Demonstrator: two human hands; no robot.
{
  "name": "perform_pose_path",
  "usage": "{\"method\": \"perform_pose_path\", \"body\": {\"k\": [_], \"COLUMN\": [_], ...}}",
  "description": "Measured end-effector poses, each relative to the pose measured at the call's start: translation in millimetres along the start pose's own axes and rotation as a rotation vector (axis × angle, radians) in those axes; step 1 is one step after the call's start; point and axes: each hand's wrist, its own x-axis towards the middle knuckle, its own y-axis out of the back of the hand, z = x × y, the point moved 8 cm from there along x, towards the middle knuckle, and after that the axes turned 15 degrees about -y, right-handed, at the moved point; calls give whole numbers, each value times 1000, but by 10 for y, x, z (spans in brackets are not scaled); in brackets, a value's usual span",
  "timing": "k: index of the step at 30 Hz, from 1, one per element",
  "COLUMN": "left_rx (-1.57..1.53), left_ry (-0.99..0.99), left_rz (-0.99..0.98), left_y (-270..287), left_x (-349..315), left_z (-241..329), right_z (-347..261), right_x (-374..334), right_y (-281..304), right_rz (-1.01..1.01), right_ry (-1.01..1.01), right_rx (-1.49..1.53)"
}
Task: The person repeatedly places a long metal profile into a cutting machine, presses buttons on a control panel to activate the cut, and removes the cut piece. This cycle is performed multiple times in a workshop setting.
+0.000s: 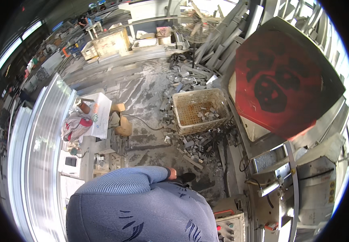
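Observation:
My left arm, in a blue striped sleeve (132, 177), bends across my grey patterned garment (142, 213). Only a small part of my left hand (172, 174) shows beyond the cuff, low in the middle of the head view. Its fingers are too hidden to read, and I see nothing held in it. A dark shoe (186, 178) appears just right of that hand. My right hand is out of sight. To the lower right stands a control panel (240, 222) with red and green buttons, beside a machine with a large red cover (259, 60).
A plastic basket (194, 128) with metal offcuts stands ahead, amid scattered scrap (194, 147). Long shiny profiles (41, 141) line my left, near a white box (104, 105) and crumpled cloth (75, 125). Farther off are a fan (196, 30) and leaning metal bars (222, 40).

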Motion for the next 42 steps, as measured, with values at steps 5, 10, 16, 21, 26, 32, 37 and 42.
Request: {"method": "perform_pose_path", "body": {"k": [5, 10, 16, 21, 26, 32, 37, 42], "left_rx": [-155, -247, -375, -394, -253, -326, -370, -380], "left_ry": [139, 54, 65, 109, 7, 59, 116, 225], "left_rz": [18, 13, 21, 31, 49, 86, 142, 145], "left_y": [-8, 16, 15, 13, 130, 178, 170, 218], "left_x": [-270, -412, -476, -476, -539, -676, -810, -895], "left_z": [-139, -101, -201, -286, -266, -354, -372, -371], "right_z": [-1268, -2038, -2464, -2655, -2807, -2920, -2961, -2978], "right_x": [-163, -330, -426, -475, -500, -521, -527, -546], "right_y": [33, 54, 6, -26, -62, -90, -100, -120], "right_rz": [-69, -151, -217, -260, -294, -336, -369, -406], "right_ry": [194, 325, 396, 418, 427, 429, 418, 395], "right_rx": [66, 89, 95, 105, 110, 116, 132, 153]}}
